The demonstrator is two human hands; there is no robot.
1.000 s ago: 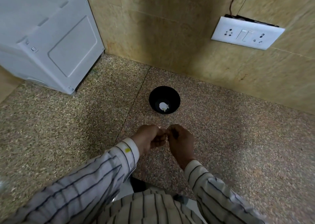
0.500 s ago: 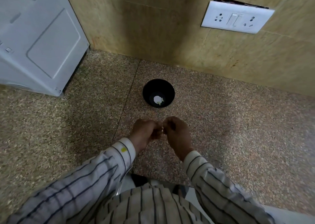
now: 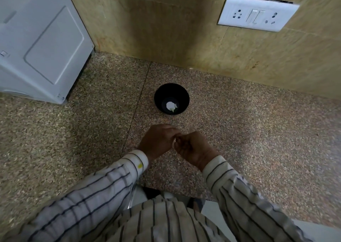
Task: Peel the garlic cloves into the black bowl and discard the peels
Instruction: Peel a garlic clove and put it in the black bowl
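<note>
A speckled stone counter (image 3: 249, 131) holds a black bowl (image 3: 158, 96) with pale garlic (image 3: 170, 105) inside. Nearer, a left hand (image 3: 156, 142) and right hand (image 3: 191, 147) meet, fingers curled, pinching something tiny between them, too small to identify.

Since a second ago the two hands have shifted their hold on each other. The left hand (image 3: 159, 142) now rides higher and further forward, its knuckles arched over the meeting point, while the right hand (image 3: 193, 148) has turned so its curled fingers (image 3: 180, 146) face the left. A small pale sliver, likely garlic skin (image 3: 174, 140), now shows between them. The head camera has swung left and tipped down a little.
</note>
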